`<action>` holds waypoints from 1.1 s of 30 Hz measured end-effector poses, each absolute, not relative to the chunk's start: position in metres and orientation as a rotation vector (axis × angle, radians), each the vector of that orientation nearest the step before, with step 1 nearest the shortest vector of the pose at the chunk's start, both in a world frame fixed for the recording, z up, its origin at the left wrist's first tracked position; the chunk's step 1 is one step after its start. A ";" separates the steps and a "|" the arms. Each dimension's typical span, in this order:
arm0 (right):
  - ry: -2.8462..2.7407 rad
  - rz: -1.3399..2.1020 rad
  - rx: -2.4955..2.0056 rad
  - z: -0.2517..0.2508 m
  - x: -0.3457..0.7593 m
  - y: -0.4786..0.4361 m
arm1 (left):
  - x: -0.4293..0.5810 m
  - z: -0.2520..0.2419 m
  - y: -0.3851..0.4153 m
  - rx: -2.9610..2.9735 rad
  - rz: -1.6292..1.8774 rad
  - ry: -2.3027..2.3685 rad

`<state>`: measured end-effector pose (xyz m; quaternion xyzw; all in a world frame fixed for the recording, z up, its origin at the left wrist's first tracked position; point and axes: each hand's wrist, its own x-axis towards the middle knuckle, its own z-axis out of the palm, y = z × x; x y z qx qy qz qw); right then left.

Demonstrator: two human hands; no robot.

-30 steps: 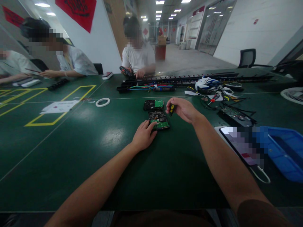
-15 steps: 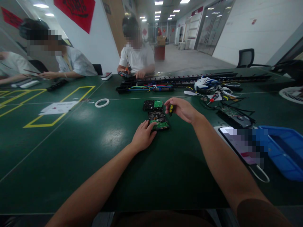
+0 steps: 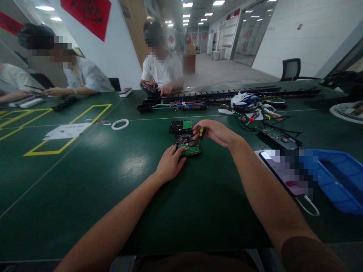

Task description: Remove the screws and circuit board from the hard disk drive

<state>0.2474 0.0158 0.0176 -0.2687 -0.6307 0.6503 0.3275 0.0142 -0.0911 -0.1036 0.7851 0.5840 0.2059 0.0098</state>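
Observation:
A hard drive (image 3: 190,150) with a green circuit board lies on the dark green table, its board side up. My left hand (image 3: 169,163) steadies it from the left, thumb over the board and fingers along the edge. Above the drive's right side, my right hand (image 3: 214,132) is closed around the yellow-and-black handle of a screwdriver (image 3: 201,133). The screwdriver's tip is too small to make out against the drive. Just beyond lie an opened drive part with dark round shapes (image 3: 184,138) and another black drive with a green board (image 3: 181,126).
To the right are a phone (image 3: 280,172), a blue tray (image 3: 340,181), another circuit-board device (image 3: 279,138) and gloves (image 3: 245,100) among cables. A tape roll (image 3: 120,124) lies left. Across the table, a person (image 3: 161,71) handles a power tool beside long black strips.
My right hand and the screwdriver have shifted slightly left and down toward the drive. My left hand stays on the drive. The whole view has moved a little.

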 end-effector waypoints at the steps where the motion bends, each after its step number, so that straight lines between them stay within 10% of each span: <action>1: -1.656 1.706 -0.709 0.018 0.248 0.016 | 0.014 -0.103 -0.091 2.450 0.643 1.824; 33: -1.911 1.646 -0.816 0.028 0.254 0.011 | 0.014 -0.104 -0.091 2.476 0.663 1.806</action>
